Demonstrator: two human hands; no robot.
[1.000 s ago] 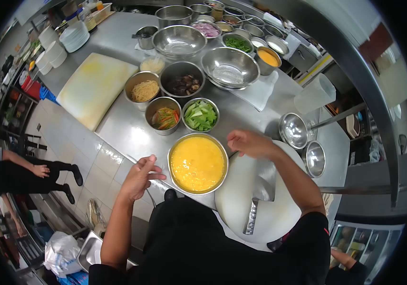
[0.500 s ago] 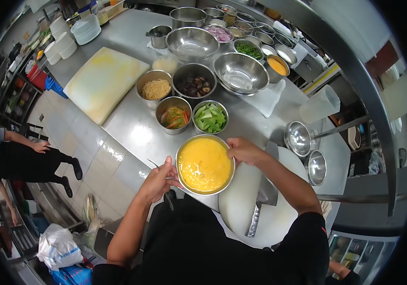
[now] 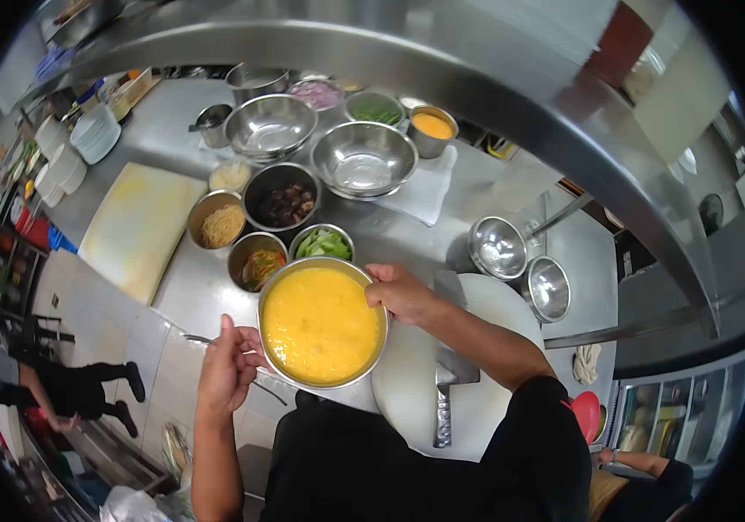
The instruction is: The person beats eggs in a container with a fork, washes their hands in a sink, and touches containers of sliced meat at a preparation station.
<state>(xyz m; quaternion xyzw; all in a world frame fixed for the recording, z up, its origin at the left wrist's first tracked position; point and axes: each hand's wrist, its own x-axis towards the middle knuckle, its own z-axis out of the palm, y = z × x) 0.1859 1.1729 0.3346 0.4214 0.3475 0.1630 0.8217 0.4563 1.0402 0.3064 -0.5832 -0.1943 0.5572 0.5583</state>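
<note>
Steel bowl (image 3: 324, 384) (glossy yellow liquid (image 3: 320, 324)): right hand (image 3: 400, 291) grips rim, left hand (image 3: 226, 365) touches, half-open.

Shirt (image 3: 390, 487) black, plain in front. Right sleeve (image 3: 536, 431) short, black, ending about the elbow; small red mark (image 3: 567, 403) on outer side. Both forearms (image 3: 494, 344) bare. Left hand (image 3: 226, 365), right hand (image 3: 401, 293) bare too. Dark cloth (image 3: 307, 448) at waist, perhaps an apron; hard to tell.

Bright, even light leaves white glints on the yellow liquid (image 3: 322, 322) near the centre; the steel rail (image 3: 442, 65) bows across the top (fisheye distortion), and the corners fall black.
</note>
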